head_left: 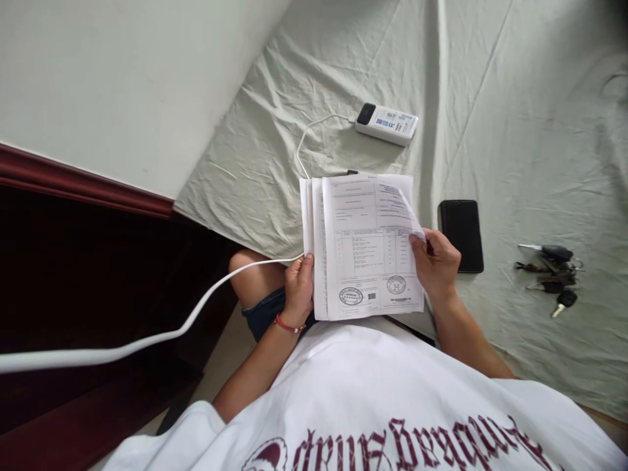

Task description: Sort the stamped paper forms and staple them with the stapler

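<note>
Between my hands is a stack of printed papers (pixel 366 261), fanned a little at its left edge. The top sheet carries a table and oval stamps near its bottom. My left hand (pixel 299 288), with a red bracelet (pixel 289 325) on the wrist, is closed on the left edge, thumb in front. On the right, my right hand (pixel 438 265) pinches the edge of the top sheet, which bends there; whether it grips more sheets I cannot tell. Most of the fingers behind the papers are hidden.
A white power bank (pixel 392 127) with a cable plugged in lies beyond the papers on the green sheet (pixel 495 118). To the right are a black phone (pixel 461 235) and a bunch of keys (pixel 552 268). A white cable (pixel 196 314) crosses on the left, by a dark red wooden edge (pixel 83 183).
</note>
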{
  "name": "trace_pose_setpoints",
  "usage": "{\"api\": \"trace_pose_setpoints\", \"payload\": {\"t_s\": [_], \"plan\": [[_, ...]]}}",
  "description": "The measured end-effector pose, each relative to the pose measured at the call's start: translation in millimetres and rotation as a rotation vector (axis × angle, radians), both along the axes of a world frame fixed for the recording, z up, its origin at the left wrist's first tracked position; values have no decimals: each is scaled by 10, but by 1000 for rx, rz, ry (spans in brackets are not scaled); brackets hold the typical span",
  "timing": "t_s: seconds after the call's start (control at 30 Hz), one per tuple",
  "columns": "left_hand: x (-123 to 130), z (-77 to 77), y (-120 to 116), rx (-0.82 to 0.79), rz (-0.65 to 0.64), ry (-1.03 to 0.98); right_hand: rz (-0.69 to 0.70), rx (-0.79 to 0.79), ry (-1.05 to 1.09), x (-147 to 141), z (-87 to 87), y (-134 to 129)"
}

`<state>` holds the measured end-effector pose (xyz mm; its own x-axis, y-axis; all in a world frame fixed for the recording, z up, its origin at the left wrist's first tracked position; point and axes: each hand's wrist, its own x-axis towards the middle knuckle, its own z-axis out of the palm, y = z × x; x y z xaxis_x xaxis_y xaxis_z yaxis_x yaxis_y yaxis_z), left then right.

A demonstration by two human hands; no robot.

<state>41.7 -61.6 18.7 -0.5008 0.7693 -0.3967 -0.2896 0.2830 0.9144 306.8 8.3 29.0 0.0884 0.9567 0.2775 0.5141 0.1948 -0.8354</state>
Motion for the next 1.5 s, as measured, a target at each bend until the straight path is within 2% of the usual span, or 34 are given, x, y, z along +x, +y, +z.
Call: {"api": "trace_pose_setpoints", "payload": {"t_s": [0.1,0.2,0.3,0.47,0.6,0.73,0.83,0.93,1.03,1.17,1.33,1.5], "plan": [[3,-4,-3,6,-9,4,-44,-107,133,29,-42,-12],[-3,-30,-12,11,-29,15,-75,-146,196,66,-85,2],[-17,-78,-27,11,-40,64,-60,-201,179,87,-100,25],[-39,-129,-37,7,-65,169,46,-304,72,54,-49,26],[-44,-106,-30,-2,-113,242,93,-227,-19,25,6,10],[-29,-84,-35,13,-137,329,29,-115,-39,67,30,6],[-10,-90,-46,0,-118,335,-69,-147,83,127,29,8],[2,-103,-55,-4,-102,335,-123,-171,343,174,20,18],[0,-102,-59,-3,-94,351,-149,-169,570,185,26,36],[-7,-93,-61,-11,-100,381,-121,-187,750,153,68,42],[-5,-122,-80,-36,-90,306,-93,-290,805,82,79,2],[-5,-103,-75,-43,-109,269,8,-389,617,33,-27,-46]]}}
